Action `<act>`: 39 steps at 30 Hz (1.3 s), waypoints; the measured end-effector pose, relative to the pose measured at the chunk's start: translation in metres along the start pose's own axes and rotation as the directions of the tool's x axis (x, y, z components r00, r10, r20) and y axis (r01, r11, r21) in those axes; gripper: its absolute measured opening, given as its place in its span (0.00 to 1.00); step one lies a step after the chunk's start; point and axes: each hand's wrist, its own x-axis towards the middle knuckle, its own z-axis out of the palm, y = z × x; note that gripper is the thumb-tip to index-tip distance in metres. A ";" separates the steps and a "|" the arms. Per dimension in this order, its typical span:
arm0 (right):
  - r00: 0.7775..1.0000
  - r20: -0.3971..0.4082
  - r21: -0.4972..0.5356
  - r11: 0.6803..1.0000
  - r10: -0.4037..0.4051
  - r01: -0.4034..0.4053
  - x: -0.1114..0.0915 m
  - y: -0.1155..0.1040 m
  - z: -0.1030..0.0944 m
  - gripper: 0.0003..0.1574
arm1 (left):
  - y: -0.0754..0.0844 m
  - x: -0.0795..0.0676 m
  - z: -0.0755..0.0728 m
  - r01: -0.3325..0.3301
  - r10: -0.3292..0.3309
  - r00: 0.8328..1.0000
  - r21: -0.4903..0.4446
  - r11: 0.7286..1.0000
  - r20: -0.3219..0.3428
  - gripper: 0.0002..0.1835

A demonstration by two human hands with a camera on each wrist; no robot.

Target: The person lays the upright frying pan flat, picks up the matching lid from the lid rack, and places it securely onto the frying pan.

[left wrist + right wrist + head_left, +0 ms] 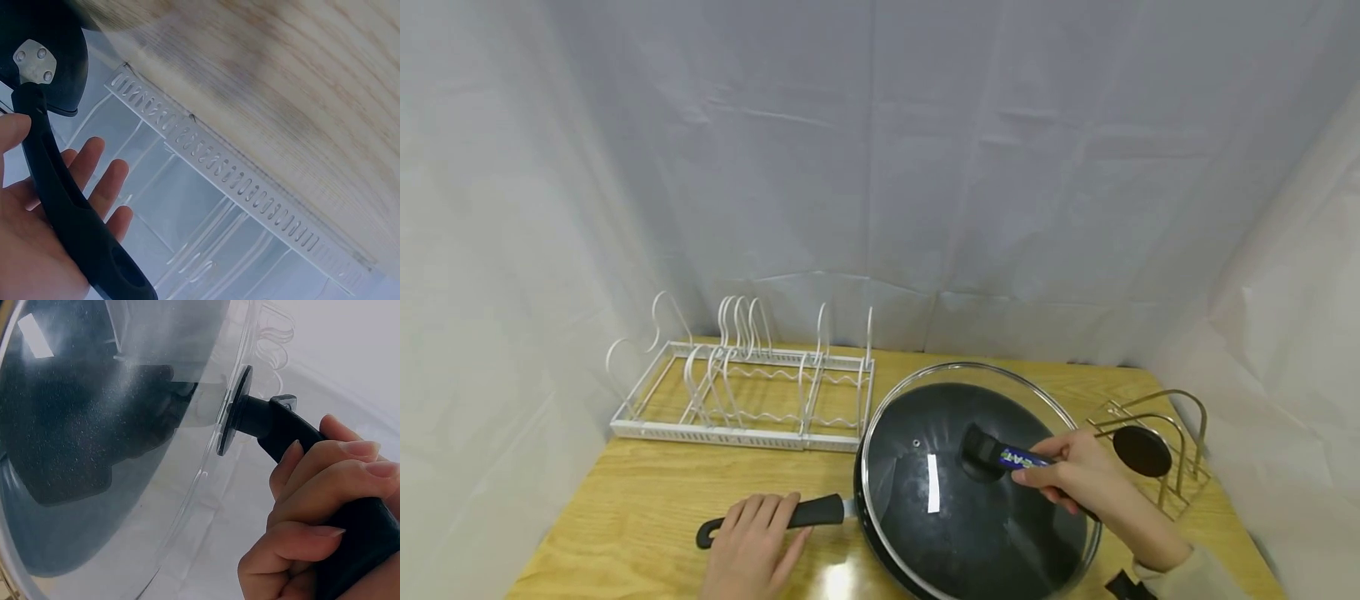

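Observation:
A dark frying pan point(862, 542) stands on the wooden table with its black handle point(820, 511) pointing left. My left hand point(748, 537) rests over that handle. In the left wrist view the pan handle point(59, 181) crosses the palm, and the fingers point(109, 187) extend past it without curling round. Over the pan is a clear glass lid point(917, 542) with a metal rim. My right hand point(1078, 475) grips the lid's long black handle point(988, 450), which carries a blue label. Curled fingers point(319, 494) show round it in the right wrist view. Whether the rim fully touches the pan I cannot tell.
A white wire rack point(715, 432) with upright loops stands at the back left. At the right is a gold wire rack point(1182, 442) with a dark round disc point(1141, 451). A small black object point(1127, 586) shows at the lower right. Pale curtains enclose the table.

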 end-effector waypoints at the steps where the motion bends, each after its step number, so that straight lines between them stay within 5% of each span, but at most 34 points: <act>1: 1.000 0.012 0.001 1.000 0.000 0.000 0.001 0.001 0.000 0.22 | 0.000 0.000 0.000 -0.001 0.001 1.000 -0.001 1.000 -0.007 0.30; 33: 0.996 0.089 0.021 1.000 0.004 -0.006 0.018 0.017 0.012 0.16 | 0.001 0.000 0.000 0.003 -0.003 1.000 -0.032 0.999 -0.020 0.31; 39: 0.996 0.087 0.021 1.000 -0.023 0.021 0.020 0.018 0.011 0.16 | -0.001 0.002 -0.003 0.016 -0.017 0.999 -0.050 0.999 -0.027 0.22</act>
